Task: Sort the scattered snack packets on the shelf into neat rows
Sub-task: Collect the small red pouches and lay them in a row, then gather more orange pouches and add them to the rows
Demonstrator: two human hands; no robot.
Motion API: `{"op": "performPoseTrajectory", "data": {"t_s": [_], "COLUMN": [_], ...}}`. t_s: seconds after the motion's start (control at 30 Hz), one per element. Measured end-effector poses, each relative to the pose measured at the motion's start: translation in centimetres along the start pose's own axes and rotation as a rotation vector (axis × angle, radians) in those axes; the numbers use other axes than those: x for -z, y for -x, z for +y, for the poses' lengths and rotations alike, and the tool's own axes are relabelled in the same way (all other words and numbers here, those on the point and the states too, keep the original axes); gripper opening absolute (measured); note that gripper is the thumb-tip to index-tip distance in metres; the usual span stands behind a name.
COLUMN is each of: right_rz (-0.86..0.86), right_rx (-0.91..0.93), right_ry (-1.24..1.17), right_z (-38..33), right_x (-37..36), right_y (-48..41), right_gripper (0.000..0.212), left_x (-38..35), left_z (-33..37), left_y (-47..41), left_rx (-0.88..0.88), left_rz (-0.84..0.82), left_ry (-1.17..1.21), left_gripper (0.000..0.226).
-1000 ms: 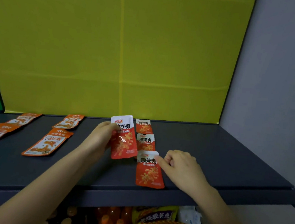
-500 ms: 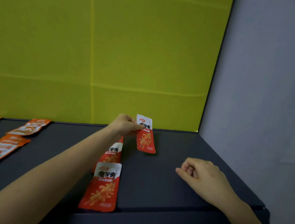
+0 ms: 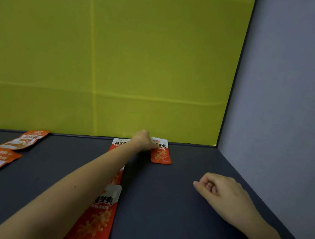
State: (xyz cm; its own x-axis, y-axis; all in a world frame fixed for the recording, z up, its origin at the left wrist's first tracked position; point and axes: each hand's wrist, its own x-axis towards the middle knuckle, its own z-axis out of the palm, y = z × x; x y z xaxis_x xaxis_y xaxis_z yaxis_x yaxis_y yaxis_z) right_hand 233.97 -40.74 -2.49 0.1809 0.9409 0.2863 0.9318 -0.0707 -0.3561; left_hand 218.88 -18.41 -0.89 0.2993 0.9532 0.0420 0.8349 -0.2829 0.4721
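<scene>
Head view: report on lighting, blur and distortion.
Head view: dim, even light, no glare; the yellow backdrop is brightest. Soft shadow lies under the left forearm on the shelf. The nearest red packet is slightly soft, its print blurred; the far packet at the left hand is small but readable in shape. Wide-angle bending shows along the shelf edges.

The left arm stretched far forward, its hand [image 3: 142, 140] closed in a fist with fingers pinching at the right side. The right hand [image 3: 222, 195] lay nearer, palm down, fingers loosely curled inward.
</scene>
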Motion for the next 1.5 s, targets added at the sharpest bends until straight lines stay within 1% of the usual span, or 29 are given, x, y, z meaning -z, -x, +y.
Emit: {"op": "performPoseTrajectory", "data": {"t_s": [0.07, 0.17, 0.27, 0.37, 0.47, 0.6, 0.67, 0.8, 0.87, 0.93, 1.0, 1.07, 1.13, 1.23, 1.37, 1.43, 1.5], "right_rz": [-0.001, 0.004, 0.012, 0.019, 0.038, 0.072, 0.081, 0.09, 0.071, 0.036, 0.003, -0.041, -0.128, -0.257, -0.387, -0.434, -0.458], "right_rx": [-0.009, -0.01, 0.009, 0.053, 0.131, 0.286, 0.378, 0.593, 0.682, 0.772, 0.849, 0.916, 0.968, 1.04, 1.105, 1.129, 1.126], "right_ry": [-0.002, -0.003, 0.012, 0.012, 0.003, -0.038, -0.069, -0.235, -0.324, -0.37, -0.376, -0.38, -0.38, -0.369, -0.405, -0.421, -0.436], "right_z": [0.0, -0.2, -0.4, -1.1, -2.7, -6.3, -8.8, -15.4, -19.4, -23.5, -27.5, -31.5, -35.1, -41.0, -48.7, -52.3, -55.4], "right_x": [0.0, 0.0, 0.0, 0.0, 0.0, -0.1, -0.2, -0.7, -1.5, -3.1, -5.3, -8.0, -10.6, -14.8, -20.0, -22.4, -24.4], "right_y": [-0.1, -0.1, 0.0, -0.1, -0.1, 0.3, 0.7, 2.2, 3.3, 4.8, 6.7, 8.8, 11.1, 15.1, 20.8, 23.0, 24.6], "right_gripper": [0.026, 0.028, 0.028, 0.024, 0.02, 0.014, 0.015, 0.013, 0.014, 0.015, 0.02, 0.021, 0.018, 0.016, 0.016, 0.018, 0.02], "left_x": [-0.4, -0.4, 1.4, 4.5, 7.1, 9.0, 9.6, 10.3, 10.6, 10.7, 10.7, 10.9, 11.0, 11.8, 12.7, 13.4, 14.0], "left_z": [0.0, -0.1, -0.2, -1.5, -4.3, -8.9, -11.2, -17.2, -20.9, -24.4, -27.6, -30.9, -33.6, -36.8, -41.2, -43.3, -45.4], "left_y": [-0.3, -0.3, 1.1, 3.8, 8.6, 17.8, 23.1, 32.3, 36.5, 40.8, 45.3, 50.1, 55.0, 62.7, 71.9, 75.5, 78.2], "left_rx": [-0.02, -0.033, -0.093, -0.14, -0.188, -0.195, -0.163, 0.092, 0.227, 0.373, 0.514, 0.638, 0.739, 0.899, 1.056, 1.109, 1.169], "left_rz": [0.01, 0.021, 0.056, 0.152, 0.285, 0.438, 0.484, 0.575, 0.604, 0.62, 0.624, 0.636, 0.643, 0.665, 0.6, 0.604, 0.57], "left_ry": [-0.076, -0.14, -0.115, 0.002, 0.024, 0.006, -0.007, -0.18, -0.28, -0.373, -0.45, -0.442, -0.395, -0.399, -0.463, -0.465, -0.516], "left_gripper": [0.039, 0.051, 0.041, 0.035, 0.028, 0.025, 0.025, 0.029, 0.024, 0.019, 0.021, 0.019, 0.014, 0.02, 0.026, 0.024, 0.018]}}
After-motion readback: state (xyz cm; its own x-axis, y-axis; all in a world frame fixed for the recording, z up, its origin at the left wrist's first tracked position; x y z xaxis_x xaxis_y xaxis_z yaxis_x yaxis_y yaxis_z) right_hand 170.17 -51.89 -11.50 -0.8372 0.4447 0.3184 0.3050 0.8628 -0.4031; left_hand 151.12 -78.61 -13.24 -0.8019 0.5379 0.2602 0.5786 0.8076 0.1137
